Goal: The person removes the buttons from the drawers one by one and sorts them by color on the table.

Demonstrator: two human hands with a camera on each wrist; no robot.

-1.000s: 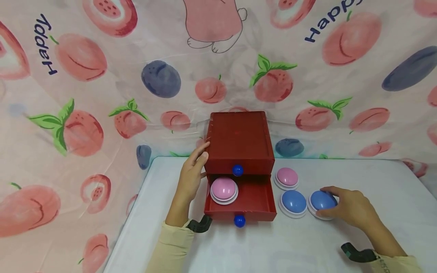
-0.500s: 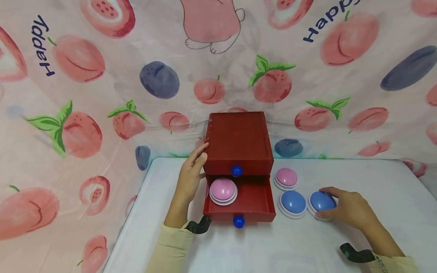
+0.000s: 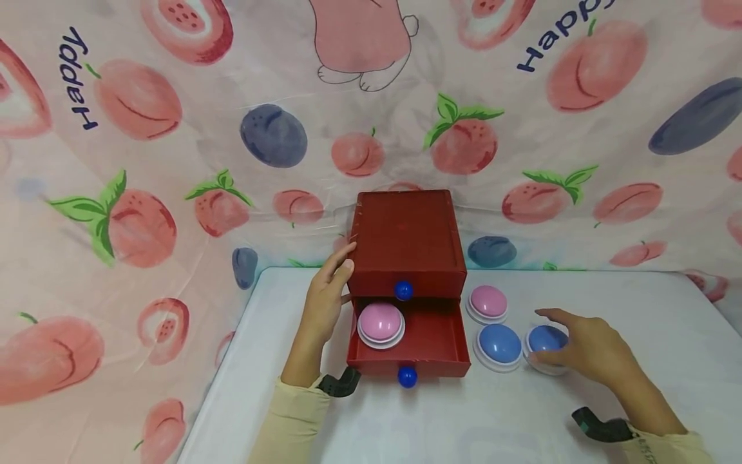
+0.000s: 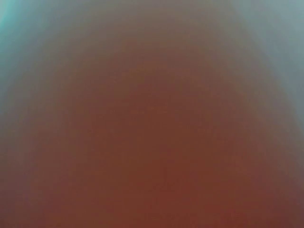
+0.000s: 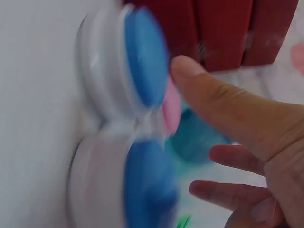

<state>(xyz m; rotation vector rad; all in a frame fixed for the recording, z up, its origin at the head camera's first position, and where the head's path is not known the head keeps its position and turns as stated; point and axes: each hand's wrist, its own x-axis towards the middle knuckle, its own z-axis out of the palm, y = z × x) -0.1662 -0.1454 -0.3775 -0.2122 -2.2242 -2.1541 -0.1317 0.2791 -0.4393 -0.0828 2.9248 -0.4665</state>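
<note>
My right hand is over the right-hand blue dome button on its white base, thumb and index finger spread. In the right wrist view the fingers stand apart from two blue buttons, and the thumb is near the upper one. A second blue button sits just left of it on the table. My left hand rests against the left side of a red two-drawer box, fingers extended. The box's lower drawer is pulled out, with a pink button in its left part. The left wrist view is only a reddish blur.
Another pink button lies on the white table beside the box's right side. Blue knobs mark the upper drawer and the lower one. Behind the table hangs a fruit-printed cloth.
My right hand has let go of the right blue button and lifted slightly, its fingers opening. The button stays in place, and the left hand has kept still.
</note>
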